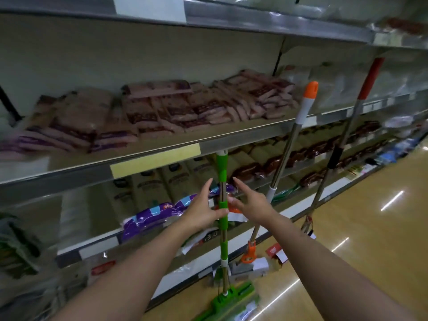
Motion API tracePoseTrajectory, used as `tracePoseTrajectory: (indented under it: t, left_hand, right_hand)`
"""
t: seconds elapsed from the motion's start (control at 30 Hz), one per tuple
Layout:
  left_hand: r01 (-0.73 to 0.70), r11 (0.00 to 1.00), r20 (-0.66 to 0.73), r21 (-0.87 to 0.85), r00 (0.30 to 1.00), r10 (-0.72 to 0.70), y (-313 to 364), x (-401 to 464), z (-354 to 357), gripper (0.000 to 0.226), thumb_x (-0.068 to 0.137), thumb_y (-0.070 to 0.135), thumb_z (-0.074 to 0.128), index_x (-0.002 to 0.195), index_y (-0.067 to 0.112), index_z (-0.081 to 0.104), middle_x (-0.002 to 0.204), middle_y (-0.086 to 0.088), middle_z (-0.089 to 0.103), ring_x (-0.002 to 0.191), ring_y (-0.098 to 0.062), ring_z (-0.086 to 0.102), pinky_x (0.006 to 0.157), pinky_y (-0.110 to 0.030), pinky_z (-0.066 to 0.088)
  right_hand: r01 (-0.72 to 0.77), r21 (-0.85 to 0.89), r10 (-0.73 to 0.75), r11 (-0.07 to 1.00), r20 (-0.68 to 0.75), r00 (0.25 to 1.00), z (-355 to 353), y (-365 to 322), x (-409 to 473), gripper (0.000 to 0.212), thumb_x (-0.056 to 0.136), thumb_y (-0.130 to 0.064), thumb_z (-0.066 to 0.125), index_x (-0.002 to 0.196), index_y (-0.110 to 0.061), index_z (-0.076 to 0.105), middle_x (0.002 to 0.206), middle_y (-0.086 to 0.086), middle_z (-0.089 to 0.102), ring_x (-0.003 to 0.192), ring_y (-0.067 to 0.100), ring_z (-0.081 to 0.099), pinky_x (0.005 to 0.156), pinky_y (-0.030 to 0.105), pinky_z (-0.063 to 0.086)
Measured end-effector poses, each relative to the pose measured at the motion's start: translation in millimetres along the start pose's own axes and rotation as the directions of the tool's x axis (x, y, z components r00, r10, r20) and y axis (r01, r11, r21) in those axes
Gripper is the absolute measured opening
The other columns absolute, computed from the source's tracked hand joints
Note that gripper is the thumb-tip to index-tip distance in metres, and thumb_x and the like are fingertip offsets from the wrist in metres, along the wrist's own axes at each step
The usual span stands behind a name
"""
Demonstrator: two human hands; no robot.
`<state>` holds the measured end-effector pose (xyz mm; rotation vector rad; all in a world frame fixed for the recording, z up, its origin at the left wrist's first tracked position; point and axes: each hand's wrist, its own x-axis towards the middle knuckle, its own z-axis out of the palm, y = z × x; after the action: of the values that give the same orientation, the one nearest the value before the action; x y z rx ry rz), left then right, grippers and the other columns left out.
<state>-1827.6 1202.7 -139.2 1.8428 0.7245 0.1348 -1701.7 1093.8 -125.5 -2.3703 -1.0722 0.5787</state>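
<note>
Blurrily, left hand [199,212] touches green mop [224,248], its head cut off.

We see a mop [222,228] standing before the shelves [231,140], between our left hand [203,210] and right hand [251,205]. A second mop [288,147] and a third mop [345,137] lean to its right.

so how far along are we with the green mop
Done: the green mop stands with its head on the floor, top at the shelf edge, beside an orange-capped mop. In hand: the left hand rests its thumb on it, not curled round; the right hand hovers open beside it. Left: no firm grip yet, so lifting or letting go remains.
</note>
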Motion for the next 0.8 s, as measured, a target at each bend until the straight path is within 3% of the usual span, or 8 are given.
tracePoseTrajectory:
  t: [0.17, 0.3, 0.37, 0.4, 0.5, 0.57, 0.7, 0.8]
  left_hand:
    - [0.074, 0.996, -0.085, -0.041, 0.993, -0.077, 11, 37, 35, 0.108, 0.079, 0.028, 0.074, 0.150, 0.036, -0.007, 0.158, -0.002, 0.018, 0.142, -0.027, 0.027, 0.111, -0.048, 0.033]
    - [0.103, 0.991, -0.202, -0.086, 0.972, -0.119, 7, 75, 62, 0.113, 0.078, 0.024, 0.075, 0.149, 0.032, -0.013, 0.159, -0.003, 0.015, 0.143, -0.028, 0.023, 0.109, -0.045, 0.033]
    - [0.106, 0.989, -0.255, -0.105, 0.958, -0.130, 2, 91, 73, 0.114, 0.078, 0.020, 0.075, 0.149, 0.033, -0.014, 0.159, -0.004, 0.012, 0.144, -0.028, 0.020, 0.111, -0.047, 0.033]
    - [0.104, 0.988, -0.273, -0.113, 0.953, -0.132, -1, 99, 78, 0.115, 0.078, 0.019, 0.075, 0.148, 0.035, -0.014, 0.160, -0.004, 0.011, 0.145, -0.028, 0.019, 0.111, -0.050, 0.033]
    - [0.106, 0.986, -0.302, -0.132, 0.943, -0.142, -12, 120, 85, 0.113, 0.076, 0.021, 0.074, 0.147, 0.041, -0.012, 0.159, -0.001, 0.012, 0.145, -0.026, 0.019, 0.109, -0.053, 0.035]
    - [0.112, 0.980, -0.304, -0.166, 0.939, -0.159, -18, 131, 90, 0.108, 0.075, 0.028, 0.072, 0.146, 0.044, -0.007, 0.158, 0.001, 0.017, 0.144, -0.025, 0.022, 0.109, -0.053, 0.036]
    - [0.142, 0.964, -0.372, -0.226, 0.902, -0.220, -27, 146, 103, 0.093, 0.088, 0.021, 0.063, 0.151, 0.030, -0.005, 0.159, 0.001, 0.013, 0.145, -0.021, 0.018, 0.114, -0.037, 0.026]
    - [0.115, 0.965, -0.483, -0.237, 0.848, -0.219, -35, 154, 108, 0.082, 0.088, 0.019, 0.063, 0.150, 0.033, 0.011, 0.155, -0.003, 0.022, 0.141, -0.025, 0.028, 0.109, -0.044, 0.036]
  right_hand:
    - [0.034, 0.091, -0.040, 0.995, 0.071, 0.997, -16, 41, 40, 0.070, 0.092, -0.048, 0.052, 0.151, -0.033, 0.016, 0.145, 0.005, 0.046, 0.128, 0.022, 0.047, 0.094, 0.026, 0.039]
    - [0.057, 0.249, -0.096, 0.967, 0.150, 0.984, -8, 62, 75, 0.073, 0.090, -0.049, 0.054, 0.150, -0.034, 0.016, 0.144, -0.002, 0.046, 0.127, 0.013, 0.047, 0.086, 0.012, 0.036]
    - [0.067, 0.321, -0.133, 0.945, 0.188, 0.973, -2, 67, 92, 0.070, 0.091, -0.046, 0.055, 0.149, -0.036, 0.017, 0.144, -0.003, 0.045, 0.121, 0.011, 0.049, 0.073, 0.003, 0.043]
    - [0.082, 0.344, -0.157, 0.935, 0.197, 0.968, 1, 68, 99, 0.068, 0.092, -0.045, 0.054, 0.149, -0.037, 0.018, 0.142, -0.003, 0.045, 0.116, 0.010, 0.050, 0.068, 0.004, 0.045]
    - [0.113, 0.367, -0.201, 0.924, 0.213, 0.956, 10, 70, 122, 0.067, 0.092, -0.048, 0.052, 0.149, -0.038, 0.017, 0.141, -0.001, 0.048, 0.124, 0.018, 0.049, 0.096, 0.030, 0.047]
    - [0.130, 0.357, -0.216, 0.925, 0.212, 0.953, 16, 72, 136, 0.065, 0.090, -0.053, 0.051, 0.147, -0.036, 0.024, 0.137, -0.001, 0.053, 0.125, 0.020, 0.051, 0.102, 0.040, 0.044]
    - [0.190, 0.367, -0.261, 0.911, 0.153, 0.953, 32, 79, 151, 0.054, 0.092, -0.051, 0.049, 0.140, -0.029, 0.040, 0.125, 0.000, 0.062, 0.115, 0.014, 0.058, 0.096, 0.031, 0.047]
    - [0.215, 0.425, -0.279, 0.879, 0.093, 0.956, 35, 84, 151, 0.051, 0.094, -0.047, 0.048, 0.139, -0.025, 0.042, 0.124, -0.005, 0.060, 0.110, 0.009, 0.058, 0.095, 0.029, 0.048]
